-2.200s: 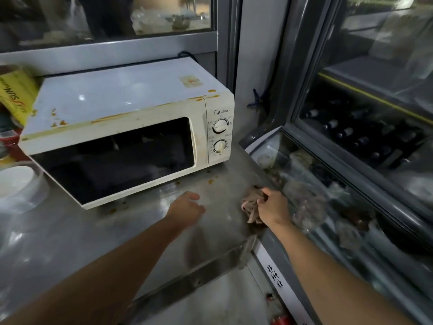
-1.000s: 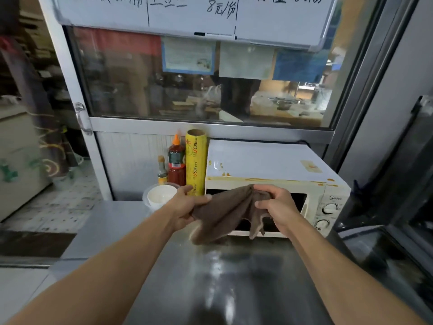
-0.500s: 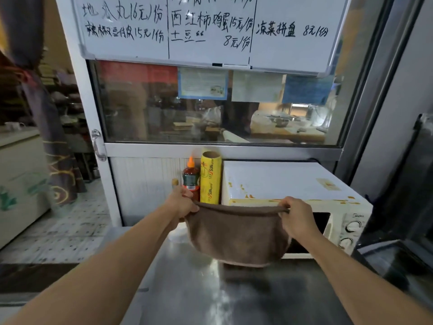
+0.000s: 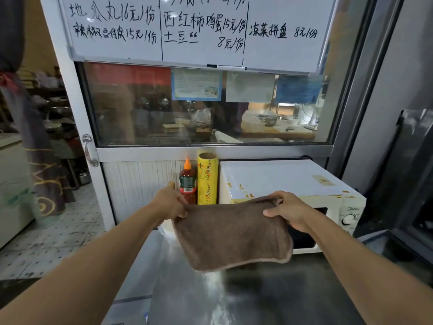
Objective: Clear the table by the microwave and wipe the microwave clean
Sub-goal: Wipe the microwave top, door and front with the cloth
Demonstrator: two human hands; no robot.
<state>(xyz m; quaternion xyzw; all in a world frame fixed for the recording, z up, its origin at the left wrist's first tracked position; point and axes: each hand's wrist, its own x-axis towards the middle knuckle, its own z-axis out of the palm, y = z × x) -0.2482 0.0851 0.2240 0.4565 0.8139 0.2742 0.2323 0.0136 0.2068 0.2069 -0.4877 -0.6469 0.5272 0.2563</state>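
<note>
Microwave [image 4: 281, 181] on steel table [image 4: 246, 299], top stained. Brown cloth [image 4: 234, 233] stretched in front of it, left hand [image 4: 169, 205] and right hand [image 4: 287, 211] each pinching an upper corner.

A whiteboard [image 4: 201, 29] with handwritten black characters hangs above a glass window [image 4: 206, 106]. Below it, a red sauce bottle [image 4: 187, 182] with an orange cap stands upright, touching a yellow roll of cling film [image 4: 207, 178]. A speckled tiled floor [image 4: 54, 233] lies at left.
</note>
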